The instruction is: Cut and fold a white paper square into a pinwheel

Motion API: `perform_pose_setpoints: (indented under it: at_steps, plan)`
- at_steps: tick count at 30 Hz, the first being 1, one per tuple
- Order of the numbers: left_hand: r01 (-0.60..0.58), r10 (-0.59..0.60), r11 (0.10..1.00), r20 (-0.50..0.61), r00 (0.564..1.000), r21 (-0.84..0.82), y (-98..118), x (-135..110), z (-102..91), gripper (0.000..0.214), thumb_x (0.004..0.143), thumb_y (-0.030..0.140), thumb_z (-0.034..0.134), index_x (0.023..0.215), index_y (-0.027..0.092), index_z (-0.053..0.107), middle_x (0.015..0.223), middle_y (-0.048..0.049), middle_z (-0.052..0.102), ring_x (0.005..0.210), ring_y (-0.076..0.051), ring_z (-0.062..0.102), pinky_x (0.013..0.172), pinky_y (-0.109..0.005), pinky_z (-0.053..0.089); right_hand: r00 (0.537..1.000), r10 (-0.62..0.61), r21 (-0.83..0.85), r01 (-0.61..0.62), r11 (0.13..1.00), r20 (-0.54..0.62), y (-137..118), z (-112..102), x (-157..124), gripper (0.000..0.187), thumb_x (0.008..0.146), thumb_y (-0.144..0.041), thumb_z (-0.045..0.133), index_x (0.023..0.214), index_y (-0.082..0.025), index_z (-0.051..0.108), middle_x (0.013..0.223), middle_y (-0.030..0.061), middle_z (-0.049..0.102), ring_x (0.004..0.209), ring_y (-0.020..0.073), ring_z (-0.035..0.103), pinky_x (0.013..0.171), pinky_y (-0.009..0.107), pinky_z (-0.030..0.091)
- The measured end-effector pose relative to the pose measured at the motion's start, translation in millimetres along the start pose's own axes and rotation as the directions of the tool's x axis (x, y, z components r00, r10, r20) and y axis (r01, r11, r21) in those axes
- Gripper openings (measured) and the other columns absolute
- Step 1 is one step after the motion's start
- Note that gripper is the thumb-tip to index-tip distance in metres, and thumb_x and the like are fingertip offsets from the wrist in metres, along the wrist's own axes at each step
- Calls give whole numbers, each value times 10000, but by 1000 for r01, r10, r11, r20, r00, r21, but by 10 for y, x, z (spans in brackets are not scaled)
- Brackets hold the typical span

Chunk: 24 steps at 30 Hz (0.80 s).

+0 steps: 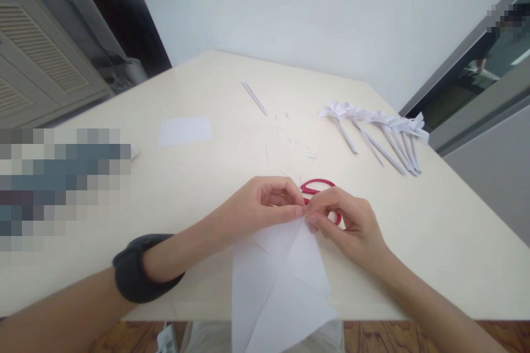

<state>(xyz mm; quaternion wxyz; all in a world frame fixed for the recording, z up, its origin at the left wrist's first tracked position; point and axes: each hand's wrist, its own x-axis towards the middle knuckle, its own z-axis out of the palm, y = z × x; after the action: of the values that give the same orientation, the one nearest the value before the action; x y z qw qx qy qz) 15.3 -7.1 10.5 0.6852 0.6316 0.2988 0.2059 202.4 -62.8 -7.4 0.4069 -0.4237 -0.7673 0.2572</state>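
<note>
A large white sheet of paper (281,287) hangs over the near table edge, with fold lines across it. My left hand (273,201) pinches its top corner between thumb and fingers. Right beside it, my right hand (345,220) pinches the same corner, so the fingertips of both hands nearly touch. Partly hidden behind my hands lie scissors with red handles (318,182); their blades are not visible. A dark band (138,267) is around my left wrist.
Several white paper flowers with rolled stems (376,118) lie at the right. Two thin paper sticks (254,98) are farther back, with small paper scraps (293,142) nearer. A flat paper piece (185,131) lies left. Behind the table stands a wall (269,11); a blurred-out area covers the left edge.
</note>
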Motion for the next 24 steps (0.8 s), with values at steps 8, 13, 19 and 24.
perform_pose_setpoints:
  at_steps: [8, 13, 19, 24]
  plan:
    - [-181, 230, 930, -123, 965, 319, 55, -42, 65, 80, 788, 135, 561, 787, 155, 638, 785, 0, 649, 712, -108, 593, 666, -218, 477, 995, 103, 74, -102, 992, -13, -30, 23, -3, 78, 857, -147, 545, 831, -215, 516, 611, -42, 572, 549, 79, 517, 479, 195, 356]
    - [-228, 306, 879, -128, 943, 419, 53, -47, 74, 92, 780, 123, 572, 775, 145, 661, 801, -15, 675, 751, -118, 612, 679, -219, 484, 993, 116, 129, -111, 985, -33, -11, 47, -2, 92, 844, -144, 562, 844, -206, 495, 586, -53, 554, 512, 70, 497, 464, 187, 340]
    - [-289, 381, 856, -146, 913, 429, -11, -50, 71, 103, 789, 131, 590, 767, 184, 675, 782, 18, 685, 724, -94, 613, 679, -184, 486, 991, 116, 195, -101, 976, -65, 5, 57, -11, 103, 835, -170, 592, 858, -206, 499, 569, -60, 538, 510, 74, 517, 466, 187, 351]
    - [-294, 393, 854, -162, 905, 429, -14, -56, 63, 101, 791, 176, 612, 745, 215, 693, 762, 30, 700, 692, -97, 623, 653, -176, 482, 988, 107, 196, -84, 977, -109, 0, 57, -22, 87, 824, -170, 611, 845, -201, 532, 569, -56, 535, 508, 80, 530, 479, 195, 393]
